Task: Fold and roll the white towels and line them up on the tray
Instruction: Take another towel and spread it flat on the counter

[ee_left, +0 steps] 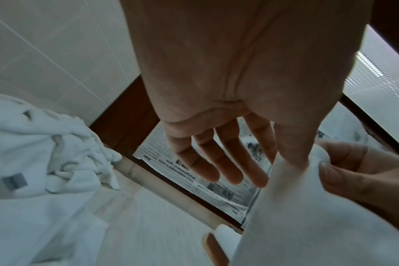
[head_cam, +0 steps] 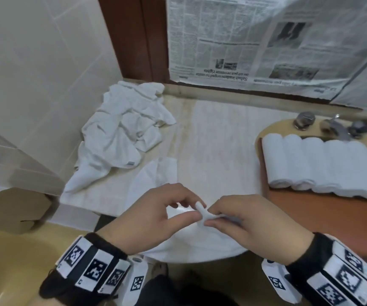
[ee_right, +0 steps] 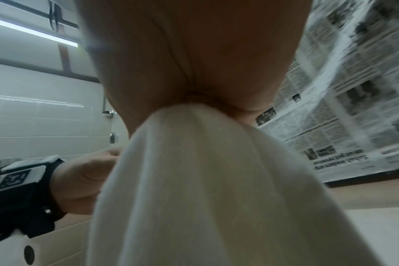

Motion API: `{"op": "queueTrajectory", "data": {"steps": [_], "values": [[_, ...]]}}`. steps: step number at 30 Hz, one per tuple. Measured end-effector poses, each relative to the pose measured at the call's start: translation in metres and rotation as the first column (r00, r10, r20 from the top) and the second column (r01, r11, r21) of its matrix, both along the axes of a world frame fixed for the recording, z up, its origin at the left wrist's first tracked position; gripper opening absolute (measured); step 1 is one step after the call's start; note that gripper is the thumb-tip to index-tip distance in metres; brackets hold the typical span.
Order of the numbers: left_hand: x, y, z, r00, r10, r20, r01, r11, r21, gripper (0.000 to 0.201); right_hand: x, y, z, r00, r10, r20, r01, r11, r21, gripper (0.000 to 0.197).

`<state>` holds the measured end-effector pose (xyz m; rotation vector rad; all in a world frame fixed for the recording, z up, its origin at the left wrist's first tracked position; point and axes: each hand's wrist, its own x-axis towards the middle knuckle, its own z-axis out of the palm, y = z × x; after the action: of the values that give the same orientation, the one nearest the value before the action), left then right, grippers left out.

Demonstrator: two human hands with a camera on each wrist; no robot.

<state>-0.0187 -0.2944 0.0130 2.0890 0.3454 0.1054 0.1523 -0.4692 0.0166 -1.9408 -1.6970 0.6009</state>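
I see newspaper (head_cam: 255, 40) taped across the wall behind the desk (head_cam: 217, 138). A flat white cloth (head_cam: 213, 151) covers the middle of the desk. At the far left a loose pile of unfolded towels (head_cam: 123, 124) lies against the tiled wall. On the right, the brown tray (head_cam: 323, 215) carries five rolled towels (head_cam: 319, 164) side by side, touching one another, with the tap (head_cam: 334, 127) just behind them. Nearest me, one white towel (head_cam: 198, 239) hangs off the desk's front edge, its corner lifted between my hands. My left hand (head_cam: 156, 217) pinches that corner with thumb and forefinger, its other fingers (ee_left: 219, 162) relaxed and spread. My right hand (head_cam: 251, 221) pinches the same corner, fingers curled over the cloth.
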Motion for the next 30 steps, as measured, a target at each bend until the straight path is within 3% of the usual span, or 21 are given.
{"op": "queueTrajectory", "data": {"steps": [4, 8, 12, 16, 20, 24, 26, 30], "values": [[0.008, -0.009, -0.005, 0.994, -0.066, 0.091, 0.058, 0.994, 0.089, 0.007, 0.0, -0.029, -0.011, 0.983, -0.156, -0.094, 0.156, 0.988, -0.008, 0.017], [0.001, -0.014, -0.005, 0.98, -0.164, 0.112, 0.128, 0.953, 0.275, 0.009, 0.004, -0.062, -0.043, 0.911, -0.31, -0.273, 0.3, 0.951, -0.078, 0.014], [-0.016, -0.007, -0.01, 0.987, -0.14, 0.076, 0.106, 0.935, 0.337, 0.012, 0.006, -0.095, -0.08, 0.879, -0.394, -0.271, 0.344, 0.914, -0.214, 0.015], [-0.045, 0.007, -0.021, 0.993, 0.104, 0.048, -0.112, 0.971, 0.211, 0.022, 0.006, -0.113, -0.103, 0.907, -0.395, -0.149, 0.345, 0.897, -0.278, 0.01], [-0.068, 0.017, -0.041, 0.934, 0.356, -0.037, -0.356, 0.934, 0.018, 0.014, 0.007, -0.107, -0.093, 0.917, -0.392, -0.077, 0.367, 0.903, -0.224, 0.017], [-0.083, 0.019, -0.067, 0.823, 0.563, -0.079, -0.566, 0.797, -0.211, 0.041, 0.002, -0.071, -0.044, 0.915, -0.389, -0.106, 0.391, 0.921, -0.001, 0.011], [-0.08, 0.013, -0.068, 0.784, 0.62, -0.023, -0.61, 0.763, -0.214, 0.039, 0.002, -0.051, -0.018, 0.907, -0.404, -0.118, 0.416, 0.904, 0.103, 0.009], [-0.064, 0.013, -0.051, 0.653, 0.756, 0.04, -0.654, 0.59, -0.473, 0.041, 0.012, -0.011, 0.044, 0.908, -0.406, -0.108, 0.419, 0.862, 0.286, 0.009]]}}
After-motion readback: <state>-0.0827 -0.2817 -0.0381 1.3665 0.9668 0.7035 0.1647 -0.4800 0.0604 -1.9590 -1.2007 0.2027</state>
